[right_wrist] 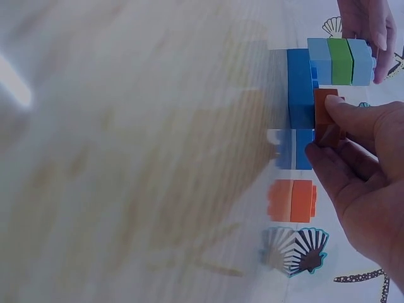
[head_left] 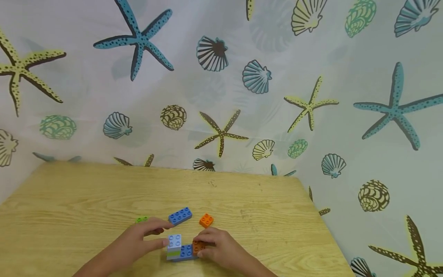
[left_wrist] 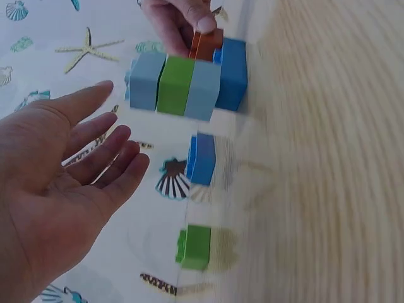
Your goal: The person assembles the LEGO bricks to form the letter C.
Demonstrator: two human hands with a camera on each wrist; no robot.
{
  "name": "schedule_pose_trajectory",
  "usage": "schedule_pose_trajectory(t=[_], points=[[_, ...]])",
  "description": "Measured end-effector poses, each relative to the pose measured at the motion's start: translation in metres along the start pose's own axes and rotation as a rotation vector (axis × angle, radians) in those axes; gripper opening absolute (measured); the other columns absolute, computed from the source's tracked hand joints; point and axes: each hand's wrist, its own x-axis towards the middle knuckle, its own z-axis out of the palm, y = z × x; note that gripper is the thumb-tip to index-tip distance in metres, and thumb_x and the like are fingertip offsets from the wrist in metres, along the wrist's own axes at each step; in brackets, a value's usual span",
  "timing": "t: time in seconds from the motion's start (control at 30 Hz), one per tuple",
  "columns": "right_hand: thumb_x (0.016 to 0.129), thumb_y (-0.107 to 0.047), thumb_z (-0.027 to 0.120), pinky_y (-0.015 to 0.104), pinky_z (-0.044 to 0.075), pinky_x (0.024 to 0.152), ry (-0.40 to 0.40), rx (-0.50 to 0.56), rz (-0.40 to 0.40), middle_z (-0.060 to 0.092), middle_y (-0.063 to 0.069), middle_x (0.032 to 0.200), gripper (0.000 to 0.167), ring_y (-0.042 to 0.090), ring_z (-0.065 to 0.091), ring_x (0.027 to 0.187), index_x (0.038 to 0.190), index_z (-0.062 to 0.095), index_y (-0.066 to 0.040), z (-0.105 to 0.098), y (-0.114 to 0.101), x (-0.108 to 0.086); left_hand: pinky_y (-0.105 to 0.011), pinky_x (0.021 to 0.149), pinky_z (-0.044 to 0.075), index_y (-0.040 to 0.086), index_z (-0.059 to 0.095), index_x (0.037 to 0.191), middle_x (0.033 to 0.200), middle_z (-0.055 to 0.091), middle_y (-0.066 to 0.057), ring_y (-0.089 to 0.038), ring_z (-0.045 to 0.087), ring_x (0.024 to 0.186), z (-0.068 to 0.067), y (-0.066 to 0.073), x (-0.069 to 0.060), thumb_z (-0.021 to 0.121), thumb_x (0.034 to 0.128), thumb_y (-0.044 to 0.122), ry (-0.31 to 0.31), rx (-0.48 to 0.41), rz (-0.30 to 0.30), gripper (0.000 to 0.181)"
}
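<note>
Dark-orange brick (right_wrist: 322, 115), pinched by the right hand (head_left: 223, 246), sits at one end of the long blue brick (head_left: 186, 252), whose length runs leftward from that grip to the pale-and-green stack (head_left: 174, 246); the left hand (head_left: 138, 238), loose and empty, hangs nearer the stack.

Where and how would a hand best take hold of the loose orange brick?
Probably by two opposite side walls of the loose orange brick, pinched from above: it sits flat, studs up, apart from the loose blue brick, leaving its sides free. The left hand holds nothing.
</note>
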Motion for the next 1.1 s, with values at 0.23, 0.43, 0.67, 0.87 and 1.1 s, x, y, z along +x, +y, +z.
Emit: schedule_pose_trajectory(t=[0.23, 0.43, 0.67, 0.87, 1.1], points=[[0.092, -0.021, 0.075, 0.019, 0.054, 0.09, -0.001, 0.004, 0.016, 0.066, -0.003, 0.125, 0.036, 0.002, 0.06, 0.11, 0.127, 0.071, -0.011, -0.001, 0.001, -0.001, -0.041, 0.093, 0.057, 0.009, 0.063, 0.133, 0.137, 0.06, -0.014, -0.034, 0.06, 0.12, -0.02, -0.019, -0.005, 0.072, 0.0934, 0.035, 0.091, 0.074, -0.012, 0.049], [0.093, -0.021, 0.075, 0.019, 0.053, 0.09, -0.002, 0.005, 0.023, 0.066, -0.003, 0.126, 0.037, 0.003, 0.06, 0.112, 0.127, 0.071, -0.011, -0.002, 0.002, -0.002, -0.043, 0.09, 0.059, 0.008, 0.063, 0.135, 0.134, 0.062, -0.013, -0.036, 0.06, 0.12, -0.034, -0.037, -0.005, 0.072, 0.0938, 0.033, 0.156, 0.16, -0.039, 0.049], [0.093, -0.022, 0.074, 0.019, 0.053, 0.092, -0.016, 0.02, 0.044, 0.065, -0.004, 0.127, 0.037, 0.003, 0.059, 0.114, 0.128, 0.07, -0.012, -0.001, 0.004, -0.002, -0.046, 0.093, 0.058, 0.003, 0.061, 0.135, 0.136, 0.059, -0.02, -0.043, 0.057, 0.123, -0.046, -0.053, 0.005, 0.073, 0.0933, 0.031, 0.165, 0.155, -0.068, 0.052], [0.093, -0.023, 0.074, 0.018, 0.053, 0.091, -0.015, 0.012, 0.039, 0.065, -0.004, 0.127, 0.037, 0.003, 0.059, 0.113, 0.128, 0.07, -0.013, -0.003, 0.004, -0.003, -0.034, 0.087, 0.058, 0.0, 0.063, 0.131, 0.129, 0.062, -0.018, -0.031, 0.061, 0.112, -0.045, -0.063, 0.013, 0.075, 0.0915, 0.024, 0.171, 0.182, -0.043, 0.048], [0.093, -0.023, 0.073, 0.018, 0.053, 0.091, -0.026, 0.013, 0.023, 0.065, -0.003, 0.128, 0.037, 0.004, 0.059, 0.115, 0.128, 0.07, -0.012, -0.003, 0.0, -0.002, -0.037, 0.084, 0.057, -0.001, 0.064, 0.131, 0.126, 0.062, -0.018, -0.026, 0.063, 0.108, -0.044, -0.066, 0.017, 0.076, 0.0904, 0.022, 0.178, 0.248, -0.045, 0.048]])
